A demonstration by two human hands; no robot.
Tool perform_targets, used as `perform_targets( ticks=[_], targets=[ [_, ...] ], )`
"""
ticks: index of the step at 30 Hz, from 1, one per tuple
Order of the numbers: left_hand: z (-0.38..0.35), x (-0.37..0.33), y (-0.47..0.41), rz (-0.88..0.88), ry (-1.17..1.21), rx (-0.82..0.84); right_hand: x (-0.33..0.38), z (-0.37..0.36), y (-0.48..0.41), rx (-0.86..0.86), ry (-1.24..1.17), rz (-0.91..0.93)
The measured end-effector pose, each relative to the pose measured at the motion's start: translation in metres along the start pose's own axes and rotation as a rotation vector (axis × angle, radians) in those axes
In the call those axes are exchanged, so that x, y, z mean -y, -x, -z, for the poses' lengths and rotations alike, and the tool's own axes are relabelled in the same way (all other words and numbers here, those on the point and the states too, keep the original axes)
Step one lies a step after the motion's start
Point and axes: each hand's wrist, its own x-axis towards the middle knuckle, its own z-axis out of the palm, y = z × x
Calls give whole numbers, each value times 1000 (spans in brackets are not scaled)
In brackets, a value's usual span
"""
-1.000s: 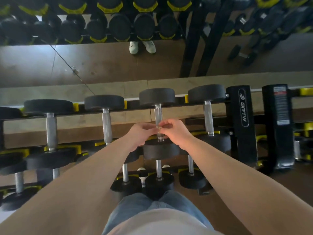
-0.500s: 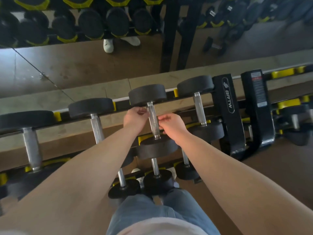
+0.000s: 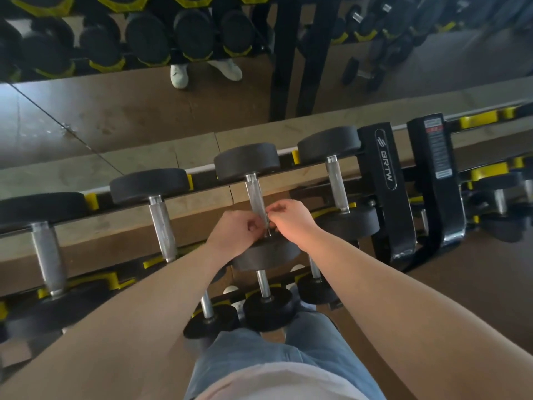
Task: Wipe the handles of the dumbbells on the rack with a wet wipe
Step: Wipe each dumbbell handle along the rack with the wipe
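Observation:
Several black dumbbells with steel handles lie on the top tier of the rack (image 3: 386, 183). The third one's handle (image 3: 255, 194) runs away from me, and both my hands meet at its near end, just above the near weight head (image 3: 265, 255). My left hand (image 3: 236, 229) is curled on the left side of the handle. On the right side, my right hand (image 3: 291, 219) pinches with thumb and fingertips. A thin pale strip, the wet wipe (image 3: 267, 222), shows between the two hands against the steel. Most of it is hidden by my fingers.
Neighbouring handles lie to the left (image 3: 163, 226) and right (image 3: 336, 183), and another at the far left (image 3: 47, 255). Smaller dumbbells (image 3: 266, 307) sit on the lower tier near my knees. A mirror (image 3: 144, 111) behind the rack reflects more dumbbells and white shoes.
Half a second ago my hands sat on either side of the handle, higher up. They have now slid down to its near end and come together. The view has shifted slightly.

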Motion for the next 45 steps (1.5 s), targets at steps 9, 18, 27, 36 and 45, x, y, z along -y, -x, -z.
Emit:
perform_targets(
  ticks=[9, 18, 27, 36, 45],
  targets=[
    [25, -8, -35, -50, 48, -256, -2, 2, -7, -38, -61, -34],
    [1, 3, 0, 122, 151, -43, 0, 6, -7, 4, -30, -42],
    [17, -3, -23, 384, 503, -167, 1, 3, -10, 29, -21, -55],
    [2, 7, -2, 403, 352, 69, 1, 3, -12, 59, 24, -58],
    [26, -5, -49, 554, 714, -298, -2, 6, -13, 74, -20, -88]
  ],
)
